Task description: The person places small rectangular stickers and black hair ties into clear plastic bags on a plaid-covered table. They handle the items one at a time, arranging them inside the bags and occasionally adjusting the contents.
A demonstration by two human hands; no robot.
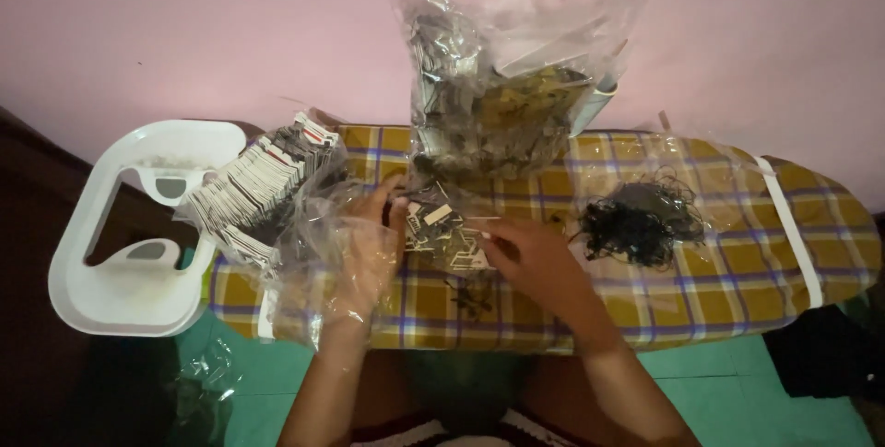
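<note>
Pink wall fills the background of the head view; below it an ironing board [737,272] with a yellow checked cover serves as the surface, with green floor beneath. A white iron rest [101,253] projects from its left end.

The left hand [369,244] lies partly behind crumpled clear plastic film [313,253], fingers bent toward a small pile of paper tags [442,230]; whether it grips one cannot be told. The right hand [525,258] rests on the pile's right edge, fingers curled with the tips on the tags; its grasp is also unclear.

A fanned stack of tags [258,189] sits left of the hands, partly inside the film. An upright clear bag [498,88] stands behind the pile, its contents indistinct. A tangle of black strings [641,221] lies well right, under clear plastic. Both forearms are cut off at the lower frame edge.
</note>
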